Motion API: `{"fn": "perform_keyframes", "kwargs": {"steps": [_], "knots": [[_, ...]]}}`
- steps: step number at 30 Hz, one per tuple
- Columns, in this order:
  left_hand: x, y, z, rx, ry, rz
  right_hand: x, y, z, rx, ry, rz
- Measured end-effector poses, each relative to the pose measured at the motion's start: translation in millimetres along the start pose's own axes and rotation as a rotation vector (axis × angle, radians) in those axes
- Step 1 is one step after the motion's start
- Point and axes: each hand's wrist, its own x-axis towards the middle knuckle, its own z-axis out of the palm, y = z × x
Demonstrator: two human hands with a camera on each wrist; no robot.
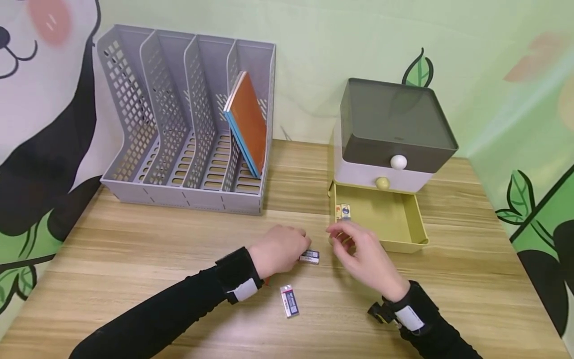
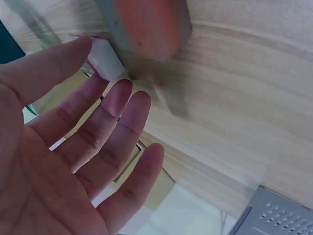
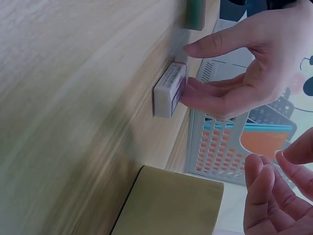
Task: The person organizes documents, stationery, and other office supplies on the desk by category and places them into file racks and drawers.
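Note:
My left hand (image 1: 281, 249) reaches down to a small white and dark-blue eraser (image 1: 310, 257) lying on the wooden table. In the right wrist view its fingers touch the side of that eraser (image 3: 170, 90), while the thumb stands slightly apart. My right hand (image 1: 365, 257) hovers by the front left corner of the pulled-out yellow drawer (image 1: 405, 246), fingers loosely curled with nothing visible between them. A second wrapped eraser (image 1: 289, 301) lies nearer the front. An orange-and-green block (image 2: 149, 24) is mostly hidden under my left wrist in the head view.
Small printed packs (image 1: 345, 211) lie in the drawer's left back corner. Above it sits the drawer unit's dark top (image 1: 399, 114), with a white knob. A grey file rack (image 1: 193, 197) at the back left holds an orange and blue book (image 1: 248, 127). Patterned cloth hangs behind.

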Motion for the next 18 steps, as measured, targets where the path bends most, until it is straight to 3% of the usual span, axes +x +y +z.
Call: {"fn": "perform_keyframes", "kwargs": {"steps": [4,10,13,18], "knots": [[1.0,4.4,2.7,0.076,0.005,-0.008,0.5,0,0,0.009,0.005,0.005],[1.9,5.3,4.8,0.092,0.002,-0.008,2.5,-3,-2,0.011,0.014,0.014],[2.1,4.2,5.5,0.083,-0.011,-0.005,3.0,-5,-4,0.010,0.021,0.021],[0.4,-1.3,4.6,-0.012,0.005,-0.013,4.6,-7,-11,0.006,0.044,0.048]]}}
